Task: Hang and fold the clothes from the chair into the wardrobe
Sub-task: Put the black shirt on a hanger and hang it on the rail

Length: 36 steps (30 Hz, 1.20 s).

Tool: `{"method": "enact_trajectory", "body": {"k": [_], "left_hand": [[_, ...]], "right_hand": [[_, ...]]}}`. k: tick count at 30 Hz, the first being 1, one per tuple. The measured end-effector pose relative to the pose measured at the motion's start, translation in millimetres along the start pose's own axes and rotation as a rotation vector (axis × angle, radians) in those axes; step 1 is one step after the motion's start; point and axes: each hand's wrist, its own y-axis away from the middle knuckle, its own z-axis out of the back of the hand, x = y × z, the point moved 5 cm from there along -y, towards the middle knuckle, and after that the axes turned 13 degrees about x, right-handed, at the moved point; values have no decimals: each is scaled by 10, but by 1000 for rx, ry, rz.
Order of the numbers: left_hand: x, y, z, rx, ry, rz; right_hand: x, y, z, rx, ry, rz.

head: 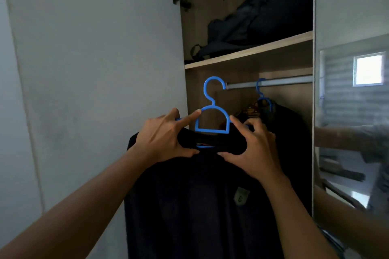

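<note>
Both hands — left hand point(162, 136), right hand point(254, 145) — grip the blue hanger point(211, 120) carrying the dark shirt point(189, 206), just short of the rail point(273, 82). Risk: the hook misses — the shirt slips off.

The wardrobe point(248, 73) stands ahead with its door point(94, 69) swung open to the left. A shelf point(248, 52) crosses the upper interior, and a bag point(259, 23) lies on it. Below the shelf runs a rail point(284, 82); a hanger with garments point(280, 115) hangs from it, far right. Near, in front of the opening, a second hanger point(212, 111) carries a shirt point(200, 206), below and left of the rail end. A mirror point(353, 122) lies right of the opening.
</note>
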Motion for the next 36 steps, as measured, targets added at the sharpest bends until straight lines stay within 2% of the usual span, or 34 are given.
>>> {"method": "enact_trajectory", "body": {"k": [4,8,19,31,36], "left_hand": [[-206,-554,-180,-17,7,-37],[-401,-1174,-285,-64,44,-96],[-836,-2591,-653,-177,211,-291],[-1281,-2989,-1214,-79,353,-415],[-1204,-3053,-1345,-122,328,-448]], "right_hand": [[-439,-183,-57,-81,-64,-113],[-936,-441,-125,-89,-119,-234],[-2106,-1144,-128,-120,-117,-210],[-2767,-1089,-414,-31,-14,-262],[-2866,-1130,-598,-66,5,-239]]}}
